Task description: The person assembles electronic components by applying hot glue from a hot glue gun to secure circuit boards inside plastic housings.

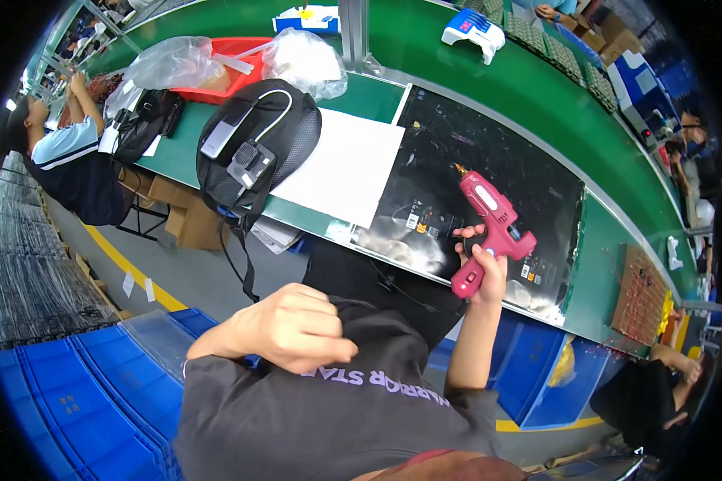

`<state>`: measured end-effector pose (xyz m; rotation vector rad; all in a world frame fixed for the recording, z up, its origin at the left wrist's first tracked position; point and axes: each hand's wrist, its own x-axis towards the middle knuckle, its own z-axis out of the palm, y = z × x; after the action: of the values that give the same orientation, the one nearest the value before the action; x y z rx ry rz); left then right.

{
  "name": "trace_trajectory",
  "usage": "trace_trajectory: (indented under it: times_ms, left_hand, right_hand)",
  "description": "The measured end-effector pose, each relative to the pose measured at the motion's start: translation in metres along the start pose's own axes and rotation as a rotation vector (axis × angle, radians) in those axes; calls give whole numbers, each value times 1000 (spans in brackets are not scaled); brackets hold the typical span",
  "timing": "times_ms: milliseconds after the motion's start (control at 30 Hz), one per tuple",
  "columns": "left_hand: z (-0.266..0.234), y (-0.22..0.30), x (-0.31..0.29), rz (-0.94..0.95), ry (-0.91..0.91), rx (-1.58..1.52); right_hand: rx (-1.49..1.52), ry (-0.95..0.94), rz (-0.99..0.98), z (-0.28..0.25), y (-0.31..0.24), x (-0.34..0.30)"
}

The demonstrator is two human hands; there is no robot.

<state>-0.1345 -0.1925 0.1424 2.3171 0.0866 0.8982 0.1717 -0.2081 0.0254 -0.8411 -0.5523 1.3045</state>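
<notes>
A pink glue gun [489, 228] is gripped by the right hand [483, 268] at centre right; the left hand [293, 329] is closed on a dark shirt [337, 409] at lower centre.

A large black screen panel [489, 184] carrying small white labels [413, 220] lay flat on the green desk [425, 48], beside a white sheet [341, 164].

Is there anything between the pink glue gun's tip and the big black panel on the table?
Nothing visible. The right hand holds the pink glue gun over the black panel, and the space by its tip looks bare.
</notes>
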Motion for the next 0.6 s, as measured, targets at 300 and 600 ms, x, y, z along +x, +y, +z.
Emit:
trace_trajectory:
  times_ms: [300, 600]
  left_hand:
    - [26, 6, 76, 423, -65, 47]
    - [19, 4, 81, 591, 191, 462]
  right_hand:
    - [33, 4, -28, 4, -2, -6]
    - [-1, 48, -24, -4, -2, -9]
